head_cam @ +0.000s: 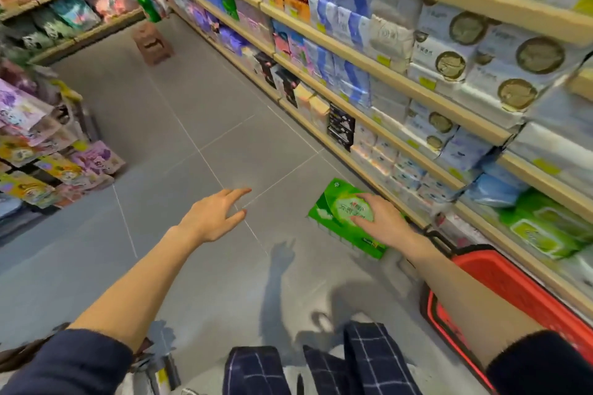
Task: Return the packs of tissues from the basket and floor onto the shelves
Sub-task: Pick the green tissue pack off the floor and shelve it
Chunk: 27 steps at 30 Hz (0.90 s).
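- Head view: the right hand (pixel 382 221) clasps a green tissue pack (pixel 333 212) from above, low at the foot of the shelves (pixel 404 77), just beyond the red basket's (pixel 513 279) far end.
- The left hand (pixel 215 215) is spread and empty over the floor.
- The pack looks light and squashy (its film wrap is probably slippery), so grip it across its width.

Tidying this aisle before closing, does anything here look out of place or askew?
A brown stool stands on the aisle floor, and white packs with round labels on the right shelves lean forward over the edge. The right hand holds a green tissue pack not yet shelved.
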Each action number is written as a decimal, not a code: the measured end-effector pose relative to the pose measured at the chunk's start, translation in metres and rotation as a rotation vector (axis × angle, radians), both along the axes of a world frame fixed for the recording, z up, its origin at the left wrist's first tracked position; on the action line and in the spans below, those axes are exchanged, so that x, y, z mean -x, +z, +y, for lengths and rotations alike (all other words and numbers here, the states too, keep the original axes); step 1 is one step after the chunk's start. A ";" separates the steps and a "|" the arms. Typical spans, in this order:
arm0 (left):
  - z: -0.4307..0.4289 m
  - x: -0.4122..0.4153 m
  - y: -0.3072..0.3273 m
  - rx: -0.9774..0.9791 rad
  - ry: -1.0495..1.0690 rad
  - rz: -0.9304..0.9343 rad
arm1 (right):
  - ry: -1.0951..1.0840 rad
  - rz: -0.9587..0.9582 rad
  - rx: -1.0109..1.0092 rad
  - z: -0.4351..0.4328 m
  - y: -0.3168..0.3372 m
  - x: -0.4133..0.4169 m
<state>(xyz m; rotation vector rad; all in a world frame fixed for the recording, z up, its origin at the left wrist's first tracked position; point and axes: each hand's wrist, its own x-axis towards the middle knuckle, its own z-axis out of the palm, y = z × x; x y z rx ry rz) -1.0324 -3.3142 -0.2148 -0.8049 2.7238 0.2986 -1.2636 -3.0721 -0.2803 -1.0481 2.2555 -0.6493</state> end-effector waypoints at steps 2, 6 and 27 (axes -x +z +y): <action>-0.013 0.025 -0.009 -0.036 -0.046 -0.015 | -0.088 -0.052 0.012 -0.002 -0.006 0.017; -0.040 0.081 -0.027 -0.078 -0.153 -0.038 | -0.270 -0.147 -0.016 0.003 -0.025 0.041; -0.176 0.295 -0.262 -0.360 -0.467 -0.273 | -0.759 -0.263 -0.109 -0.051 -0.190 0.094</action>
